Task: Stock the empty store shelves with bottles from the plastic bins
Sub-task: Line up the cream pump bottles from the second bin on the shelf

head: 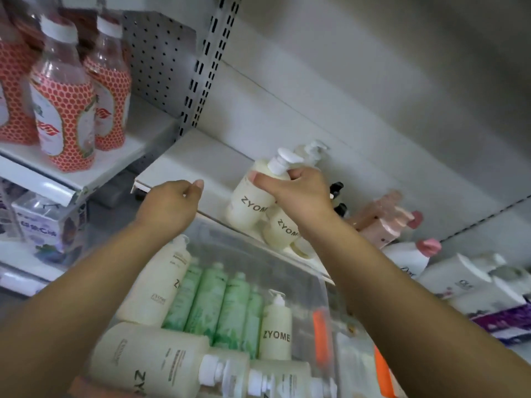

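My right hand (pixel 298 191) grips a cream ZYOME pump bottle (pixel 250 202) by its shoulder and neck, standing it on the white shelf (pixel 186 159). A second cream ZYOME bottle (pixel 283 229) stands just to its right, partly under my wrist. My left hand (pixel 172 203) hovers over the shelf's front edge with loosely curled fingers, holding nothing. Below the shelf, a clear plastic bin (pixel 324 297) holds several cream ZYOME bottles (pixel 277 330) and green bottles (pixel 218 305).
Red-patterned bottles (pixel 63 107) fill the shelf at upper left. Pink pump bottles (pixel 388 222) and white bottles (pixel 459 278) lie to the right on the same shelf. A slotted upright (pixel 205 67) divides the shelving bays. A boxed product (pixel 48 222) sits at lower left.
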Action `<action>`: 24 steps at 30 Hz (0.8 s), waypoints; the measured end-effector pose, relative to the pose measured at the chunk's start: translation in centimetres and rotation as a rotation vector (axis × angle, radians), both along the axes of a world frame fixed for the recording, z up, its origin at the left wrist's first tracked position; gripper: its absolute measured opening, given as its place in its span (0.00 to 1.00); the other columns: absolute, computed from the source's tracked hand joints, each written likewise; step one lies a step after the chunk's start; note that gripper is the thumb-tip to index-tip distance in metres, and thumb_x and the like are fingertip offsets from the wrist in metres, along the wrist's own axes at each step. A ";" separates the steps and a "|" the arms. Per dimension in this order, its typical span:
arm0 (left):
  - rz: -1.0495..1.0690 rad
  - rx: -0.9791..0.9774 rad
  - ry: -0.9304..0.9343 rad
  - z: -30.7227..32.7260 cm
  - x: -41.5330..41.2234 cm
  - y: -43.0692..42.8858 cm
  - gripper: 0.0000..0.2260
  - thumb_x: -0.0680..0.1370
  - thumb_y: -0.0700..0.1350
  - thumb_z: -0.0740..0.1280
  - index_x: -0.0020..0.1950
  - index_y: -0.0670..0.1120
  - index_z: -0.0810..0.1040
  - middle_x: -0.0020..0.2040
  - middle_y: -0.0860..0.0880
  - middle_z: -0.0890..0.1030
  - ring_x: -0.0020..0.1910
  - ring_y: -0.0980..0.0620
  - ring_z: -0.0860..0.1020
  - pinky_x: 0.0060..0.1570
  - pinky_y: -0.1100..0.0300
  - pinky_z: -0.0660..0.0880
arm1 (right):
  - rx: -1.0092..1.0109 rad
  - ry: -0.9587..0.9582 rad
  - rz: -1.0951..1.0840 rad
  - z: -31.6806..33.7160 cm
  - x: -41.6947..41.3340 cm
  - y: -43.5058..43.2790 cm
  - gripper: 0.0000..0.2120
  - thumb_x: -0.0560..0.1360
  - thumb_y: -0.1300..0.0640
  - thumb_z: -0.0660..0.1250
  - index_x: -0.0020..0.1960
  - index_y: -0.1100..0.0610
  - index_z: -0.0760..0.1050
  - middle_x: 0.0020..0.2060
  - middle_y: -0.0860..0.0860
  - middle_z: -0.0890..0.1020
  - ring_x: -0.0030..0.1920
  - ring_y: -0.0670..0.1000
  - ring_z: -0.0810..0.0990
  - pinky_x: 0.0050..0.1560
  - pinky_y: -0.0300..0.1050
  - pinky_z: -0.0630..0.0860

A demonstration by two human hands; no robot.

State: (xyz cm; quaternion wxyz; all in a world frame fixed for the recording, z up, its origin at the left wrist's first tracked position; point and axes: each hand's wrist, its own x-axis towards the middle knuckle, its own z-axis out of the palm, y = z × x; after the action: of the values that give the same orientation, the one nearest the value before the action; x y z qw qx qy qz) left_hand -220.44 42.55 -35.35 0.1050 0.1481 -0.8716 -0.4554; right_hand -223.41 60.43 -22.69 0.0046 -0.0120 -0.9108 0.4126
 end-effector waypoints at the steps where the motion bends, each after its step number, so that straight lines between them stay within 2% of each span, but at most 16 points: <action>1: -0.013 -0.011 -0.027 -0.2 -0.2 0.0 0.25 0.84 0.58 0.51 0.37 0.44 0.72 0.37 0.47 0.76 0.43 0.41 0.75 0.43 0.53 0.66 | 0.019 0.000 -0.007 -0.1 -0.9 -0.6 0.19 0.62 0.42 0.81 0.41 0.53 0.81 0.35 0.46 0.83 0.38 0.48 0.84 0.34 0.42 0.76; 3: -0.036 -0.036 -0.085 -0.5 -0.6 0.1 0.27 0.84 0.59 0.48 0.40 0.42 0.74 0.39 0.46 0.77 0.44 0.43 0.75 0.44 0.53 0.67 | 0.064 -0.024 -0.028 -0.7 -2.5 -1.7 0.20 0.63 0.43 0.81 0.41 0.54 0.76 0.35 0.45 0.79 0.36 0.45 0.79 0.32 0.40 0.71; 7: -0.109 -0.061 -0.159 -0.5 -0.8 0.4 0.25 0.84 0.59 0.46 0.38 0.46 0.70 0.42 0.46 0.76 0.49 0.42 0.75 0.48 0.53 0.67 | 0.124 -0.003 -0.049 -2.5 -4.8 -2.8 0.23 0.64 0.43 0.81 0.49 0.55 0.77 0.38 0.44 0.78 0.42 0.48 0.80 0.36 0.39 0.72; 10: -0.150 -0.053 -0.213 -0.6 -1.0 0.3 0.24 0.84 0.59 0.47 0.42 0.45 0.72 0.52 0.43 0.79 0.62 0.42 0.73 0.57 0.51 0.69 | 0.108 -0.020 -0.042 -2.9 -5.4 -2.5 0.26 0.65 0.42 0.81 0.55 0.56 0.79 0.42 0.47 0.81 0.41 0.46 0.80 0.32 0.36 0.70; 13: -0.221 -0.114 -0.236 -0.8 -1.3 0.2 0.19 0.84 0.57 0.55 0.51 0.44 0.77 0.60 0.43 0.79 0.73 0.44 0.67 0.67 0.50 0.67 | 0.192 -0.011 0.016 -2.0 -5.2 -1.7 0.32 0.61 0.37 0.81 0.55 0.56 0.76 0.40 0.47 0.78 0.40 0.47 0.80 0.30 0.36 0.69; 14: -0.256 -0.139 -0.237 -0.9 -1.4 0.2 0.19 0.83 0.57 0.57 0.57 0.44 0.79 0.64 0.44 0.78 0.75 0.44 0.65 0.70 0.50 0.65 | 0.254 0.009 0.023 -1.5 -5.1 -1.4 0.37 0.59 0.36 0.81 0.57 0.58 0.74 0.42 0.48 0.77 0.43 0.49 0.80 0.33 0.37 0.71; 16: -0.318 -0.188 -0.263 -0.8 -1.3 0.2 0.22 0.82 0.59 0.58 0.69 0.48 0.75 0.73 0.47 0.71 0.78 0.46 0.59 0.75 0.50 0.57 | 0.318 0.057 0.041 -0.6 -5.3 -0.5 0.50 0.60 0.37 0.82 0.71 0.59 0.65 0.56 0.51 0.77 0.57 0.51 0.78 0.50 0.41 0.75; 18: -0.355 -0.215 -0.277 -0.6 -1.3 0.1 0.23 0.82 0.61 0.57 0.73 0.52 0.72 0.79 0.48 0.62 0.80 0.48 0.52 0.78 0.51 0.48 | 0.319 0.155 0.155 0.6 -5.7 0.3 0.56 0.61 0.42 0.83 0.79 0.54 0.56 0.70 0.50 0.70 0.70 0.51 0.70 0.63 0.43 0.70; 20: -0.361 -0.205 -0.267 -0.7 -1.2 -0.1 0.23 0.82 0.61 0.56 0.73 0.53 0.73 0.81 0.48 0.58 0.81 0.49 0.50 0.77 0.52 0.45 | 0.461 0.200 0.356 1.7 -6.2 0.4 0.53 0.62 0.44 0.83 0.79 0.48 0.58 0.70 0.45 0.70 0.73 0.47 0.64 0.69 0.44 0.65; 21: -0.359 -0.195 -0.260 -0.8 -1.2 -0.3 0.23 0.82 0.61 0.56 0.73 0.52 0.73 0.81 0.48 0.58 0.81 0.50 0.50 0.77 0.53 0.44 | 0.556 0.185 0.444 2.0 -6.6 0.3 0.52 0.61 0.43 0.83 0.78 0.45 0.60 0.69 0.43 0.71 0.73 0.46 0.62 0.73 0.48 0.61; 22: -0.356 -0.186 -0.252 -0.9 -1.2 -0.3 0.23 0.83 0.60 0.56 0.73 0.52 0.73 0.81 0.48 0.58 0.81 0.50 0.50 0.77 0.54 0.44 | 0.649 0.150 0.512 2.0 -7.2 0.2 0.51 0.61 0.41 0.82 0.78 0.44 0.60 0.67 0.41 0.72 0.74 0.44 0.60 0.77 0.54 0.53; 24: -0.343 -0.139 -0.232 -1.2 -1.2 -0.2 0.23 0.82 0.61 0.58 0.74 0.52 0.72 0.80 0.49 0.60 0.81 0.52 0.51 0.78 0.54 0.45 | 0.833 0.068 0.602 1.8 -8.3 -0.4 0.50 0.61 0.38 0.81 0.76 0.42 0.61 0.65 0.40 0.73 0.75 0.43 0.57 0.78 0.60 0.40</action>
State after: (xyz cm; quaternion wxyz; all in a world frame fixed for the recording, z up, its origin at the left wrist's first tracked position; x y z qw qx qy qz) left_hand -221.62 42.38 -36.52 -0.0651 0.0416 -0.9196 -0.3853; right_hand -231.71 60.02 -20.85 -0.0802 0.2671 -0.9603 -0.0019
